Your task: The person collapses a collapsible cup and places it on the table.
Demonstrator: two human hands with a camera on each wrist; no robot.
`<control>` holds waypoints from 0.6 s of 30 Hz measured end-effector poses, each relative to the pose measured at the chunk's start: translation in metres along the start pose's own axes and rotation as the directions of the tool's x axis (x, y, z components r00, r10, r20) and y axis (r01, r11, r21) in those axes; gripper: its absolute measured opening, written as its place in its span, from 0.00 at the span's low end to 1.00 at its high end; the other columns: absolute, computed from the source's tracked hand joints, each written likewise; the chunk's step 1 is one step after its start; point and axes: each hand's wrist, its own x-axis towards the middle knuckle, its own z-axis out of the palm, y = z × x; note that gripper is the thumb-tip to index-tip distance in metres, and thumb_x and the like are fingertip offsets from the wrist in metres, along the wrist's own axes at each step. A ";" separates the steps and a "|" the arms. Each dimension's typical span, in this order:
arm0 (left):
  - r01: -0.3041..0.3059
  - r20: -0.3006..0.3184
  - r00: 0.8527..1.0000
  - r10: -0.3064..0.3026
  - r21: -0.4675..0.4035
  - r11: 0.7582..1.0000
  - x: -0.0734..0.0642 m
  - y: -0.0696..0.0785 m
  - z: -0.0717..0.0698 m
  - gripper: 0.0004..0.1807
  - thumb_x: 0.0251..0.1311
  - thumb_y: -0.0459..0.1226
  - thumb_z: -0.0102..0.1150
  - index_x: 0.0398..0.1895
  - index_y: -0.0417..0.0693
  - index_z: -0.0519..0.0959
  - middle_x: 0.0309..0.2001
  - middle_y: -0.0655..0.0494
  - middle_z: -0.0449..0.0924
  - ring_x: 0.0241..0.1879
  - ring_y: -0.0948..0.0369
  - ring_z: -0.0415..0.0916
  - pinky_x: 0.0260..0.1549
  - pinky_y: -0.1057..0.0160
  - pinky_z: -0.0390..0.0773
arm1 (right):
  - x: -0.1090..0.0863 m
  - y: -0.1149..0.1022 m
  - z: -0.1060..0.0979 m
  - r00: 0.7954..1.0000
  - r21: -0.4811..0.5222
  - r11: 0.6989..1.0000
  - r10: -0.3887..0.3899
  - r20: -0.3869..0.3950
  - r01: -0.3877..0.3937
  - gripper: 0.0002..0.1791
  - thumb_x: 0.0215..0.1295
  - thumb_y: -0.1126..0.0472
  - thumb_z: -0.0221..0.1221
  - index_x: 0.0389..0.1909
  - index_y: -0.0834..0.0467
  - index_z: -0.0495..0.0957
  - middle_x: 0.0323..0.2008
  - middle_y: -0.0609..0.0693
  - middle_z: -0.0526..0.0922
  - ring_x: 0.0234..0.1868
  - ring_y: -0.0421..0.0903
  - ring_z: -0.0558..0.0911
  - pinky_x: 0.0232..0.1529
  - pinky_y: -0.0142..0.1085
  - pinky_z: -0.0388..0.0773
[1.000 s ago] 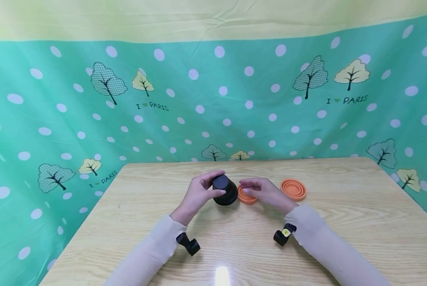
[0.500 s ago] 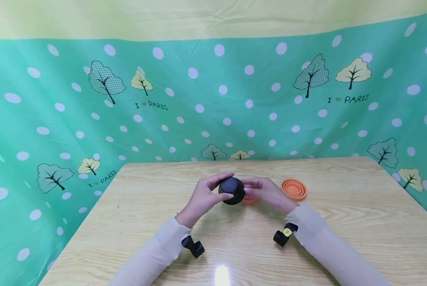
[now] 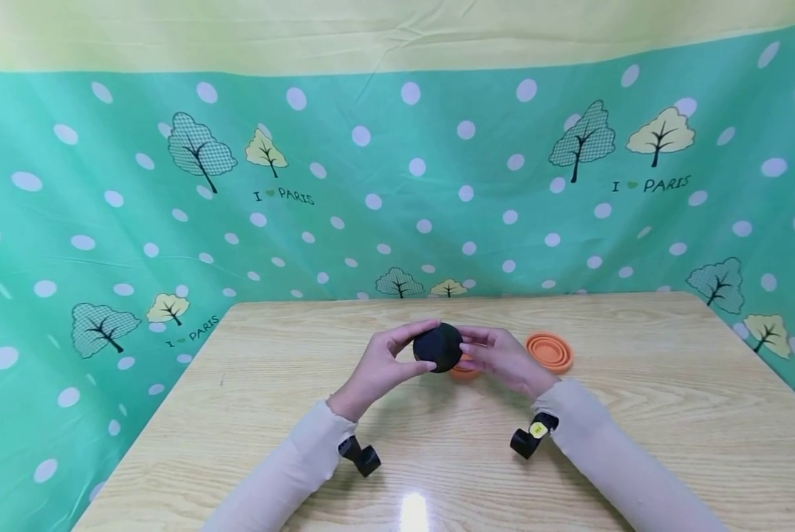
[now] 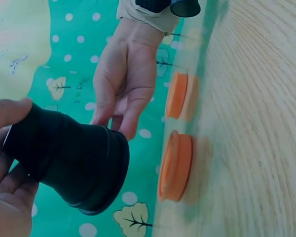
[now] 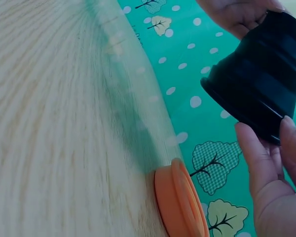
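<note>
Black cup (image 4: 71, 158), tilted, narrow end gripped between left fingers (image 4: 20, 183), wide rim pinched by right fingers (image 5: 256, 158)

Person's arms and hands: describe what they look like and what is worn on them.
The left hand and right hand are ungloved. The left sleeve and right sleeve are long, plain and pale beige-grey, reaching the wrists. Below each cuff sits a small black device with a rounded end, one left, one right; the right one bears a yellow patch. No cables show.
</note>
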 end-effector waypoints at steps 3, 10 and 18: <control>-0.023 0.021 0.999 0.023 -0.012 1.000 -0.001 -0.001 0.000 0.28 0.53 0.30 0.67 0.60 0.48 0.75 0.61 0.55 0.73 0.64 0.62 0.65 0.66 0.59 0.59 | -0.001 -0.001 -0.002 0.999 0.007 1.000 -0.026 -0.021 0.026 0.30 0.66 0.69 0.55 0.66 0.72 0.58 0.58 0.59 0.74 0.45 0.42 0.82 0.49 0.35 0.78; -0.056 0.035 0.998 0.057 -0.040 0.998 -0.004 0.002 -0.004 0.23 0.61 0.33 0.60 0.61 0.45 0.74 0.61 0.53 0.73 0.65 0.61 0.63 0.67 0.56 0.57 | -0.002 0.000 -0.007 0.994 -0.061 0.992 -0.110 0.007 0.110 0.30 0.64 0.68 0.58 0.65 0.73 0.61 0.54 0.56 0.78 0.46 0.41 0.82 0.50 0.38 0.78; -0.008 -0.026 1.000 0.008 -0.005 1.000 0.001 0.005 -0.013 0.21 0.63 0.35 0.57 0.61 0.47 0.74 0.60 0.56 0.74 0.64 0.63 0.64 0.65 0.56 0.60 | -0.006 -0.003 -0.010 0.978 -0.295 0.933 -0.192 0.075 0.206 0.27 0.63 0.63 0.60 0.62 0.68 0.68 0.49 0.53 0.82 0.43 0.40 0.83 0.43 0.34 0.80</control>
